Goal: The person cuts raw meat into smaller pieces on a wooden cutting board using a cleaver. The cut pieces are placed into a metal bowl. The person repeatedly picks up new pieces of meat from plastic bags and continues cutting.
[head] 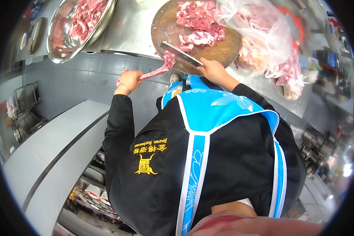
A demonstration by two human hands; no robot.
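Note:
My left hand (130, 80) grips the thin end of a long bony strip of raw meat (157, 70), held out past the worktop's front edge, over the floor. The strip's thick, meaty end reaches the near left rim of a round wooden chopping block (206, 60). My right hand (214, 70) is closed around the handle end of a cleaver (181, 53). Its broad blade is seen nearly edge-on, above the block and close to the strip's thick end; whether they touch I cannot tell. Cut raw meat (199, 22) lies in a heap across the block's far half.
A steel basin (57, 38) with meat pieces (87, 22) stands at the worktop's left. Right of the block, a clear plastic bag (262, 26) partly covers more raw meat (253, 56). The steel worktop (129, 26) ends just before me. A white-topped counter (62, 132) is behind my left side.

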